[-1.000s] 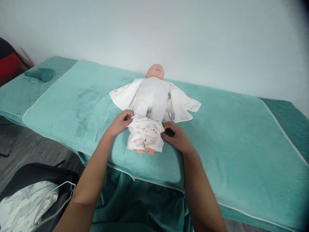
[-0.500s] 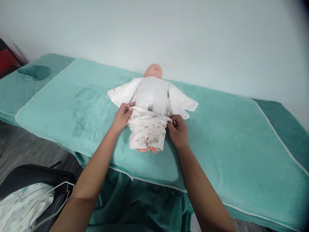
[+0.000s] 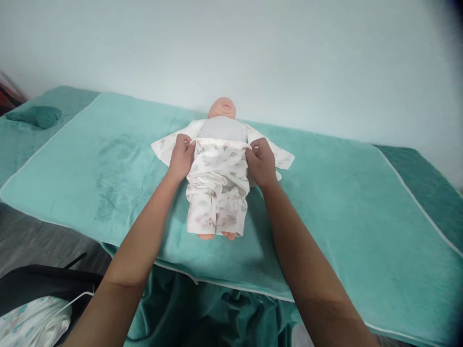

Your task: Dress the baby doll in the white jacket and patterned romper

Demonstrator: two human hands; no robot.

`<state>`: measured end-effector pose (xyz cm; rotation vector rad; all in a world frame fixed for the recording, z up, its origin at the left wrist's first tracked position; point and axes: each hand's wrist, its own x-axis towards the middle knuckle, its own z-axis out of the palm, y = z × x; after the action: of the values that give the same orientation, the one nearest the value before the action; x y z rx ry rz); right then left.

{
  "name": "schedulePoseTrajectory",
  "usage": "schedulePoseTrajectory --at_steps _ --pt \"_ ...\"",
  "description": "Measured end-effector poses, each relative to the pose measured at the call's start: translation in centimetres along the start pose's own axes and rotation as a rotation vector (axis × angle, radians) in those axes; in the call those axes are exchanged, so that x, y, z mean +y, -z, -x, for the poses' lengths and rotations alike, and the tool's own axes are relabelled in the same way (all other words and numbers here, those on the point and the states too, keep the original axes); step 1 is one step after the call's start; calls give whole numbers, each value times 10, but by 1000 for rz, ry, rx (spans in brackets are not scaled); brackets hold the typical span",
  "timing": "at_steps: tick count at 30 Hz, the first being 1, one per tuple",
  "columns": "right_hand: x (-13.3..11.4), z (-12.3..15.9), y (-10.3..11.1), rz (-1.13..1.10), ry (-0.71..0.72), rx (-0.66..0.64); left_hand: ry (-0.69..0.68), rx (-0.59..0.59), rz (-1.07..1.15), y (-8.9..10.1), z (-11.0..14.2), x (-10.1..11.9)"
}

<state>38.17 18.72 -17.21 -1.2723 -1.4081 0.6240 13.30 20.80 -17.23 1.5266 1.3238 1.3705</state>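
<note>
"While both hands pinch the elastic-looking waistband [image 3: 222,141] of a pair of printed infant pants [image 3: 219,161], a baby doll [image 3: 221,129] lies faceup on a velvety green massage-table cover [image 3: 325,207], its head nearest the wall [image 3: 253,58]."

"Fingers?"

"Clamped, both sides. L hand [image 3: 181,156] has thumb & fingers closed on one corner of the band; R hand [image 3: 262,163], same grip on the opp. corner. Band's stretched nearly straight across the torso."

"Which step?"

"Pants-up stage, I'd judge: legs in, band at mid-torso, feet [image 3: 207,236] peeking out of the cuffs. Next move calls for settling the band evenly, L & R, w/o snagging the shirt [image 3: 284,156], then smoothing the bunched fabric at the thighs."

"Materials?"

"Pants: thin white cloth, prob. cotton, w/ small green & pink motifs; crumpled mid-leg, flatter at the wide, squared cuffs. Shirt's similar, open, sleeves fanned out like wings. Doll: smooth, rounded pinkish head, likely vinyl; plain grayish-white torso. Cover: soft nap w/ darker brushed patches, pale piping, oval face hole [image 3: 34,117] at far L."

"Foreground?"

"Black chair [image 3: 47,284], lower L, w/ rumpled printed cloth [image 3: 34,320] & thin white wire, poss. a hanger [image 3: 77,298]."
</note>
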Motion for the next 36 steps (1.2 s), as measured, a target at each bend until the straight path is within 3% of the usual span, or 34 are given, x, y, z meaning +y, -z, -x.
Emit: schedulePoseTrajectory --at_steps 3,5,9,11,13,16,18,21,24,28,32,36 --pt "10 -8 -7 -209 -117 -80 61 1 49 -7 -8 -12" --pt "17 -4 -10 -198 -136 -64 73 -29 62 -10 -7 -19" --pt "20 4 -6 25 139 71 13 -88 100 -11 -3 -19" --pt "17 1 -2 109 285 49 -31 -116 102 -10 -4 -12" --pt "12 -6 0 205 331 -2 -64 -164 54 -9 -7 -3" --pt "6 -25 1 363 260 -29 -104 -194 -106 -8 -17 8" --pt "4 -42 -1 397 211 -38 -100 -138 -175 -10 -29 10" --pt "9 -67 -9 367 168 -61 -48 -8 -153 -17 -50 0" --pt "21 -78 -17 280 54 -49 13 49 -83 -25 -61 -17" --pt "28 -67 -19 90 -76 -16 89 35 -93 -26 -53 -30" --pt "22 -51 -12 -21 -110 -22 140 10 -106 -19 -42 -29" --pt "19 -40 -3 -30 -143 -39 227 -55 29 -12 -34 -24"
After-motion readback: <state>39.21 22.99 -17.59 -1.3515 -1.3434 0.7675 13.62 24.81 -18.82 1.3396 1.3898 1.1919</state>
